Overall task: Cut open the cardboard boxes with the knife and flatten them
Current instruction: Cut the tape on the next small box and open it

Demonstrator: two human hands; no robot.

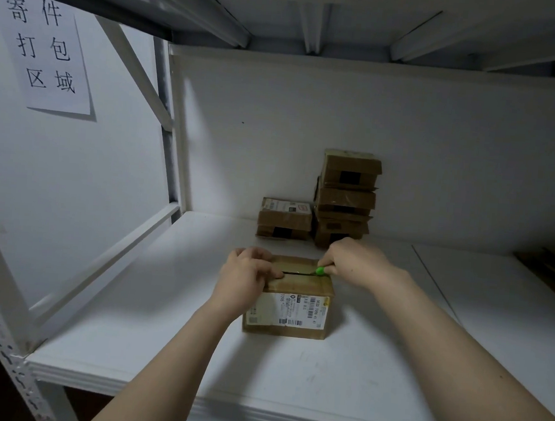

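The small brown cardboard box (298,310) with a white printed shipping label on its near side stands upright on the white shelf (163,317), roughly in the middle of its depth. A dark slit runs along the taped seam on its top. The left hand (248,274) grips the box's top left edge, fingers curled over the far side and thumb lying on the top near the slit. The right hand (354,260) is closed around a green-handled knife (320,271), of which only the green end shows, sitting at the right end of the slit; the blade cannot be made out.

Behind the box, against the white back wall, a stack of three similar brown taped cartons (346,195) rises, with one lower carton bearing a white label (285,217) just beside it on the left. On the left wall hangs a white paper sign with black characters (44,49). Dark brown flat pieces (551,265) lie at the shelf's right edge, too dim to identify.
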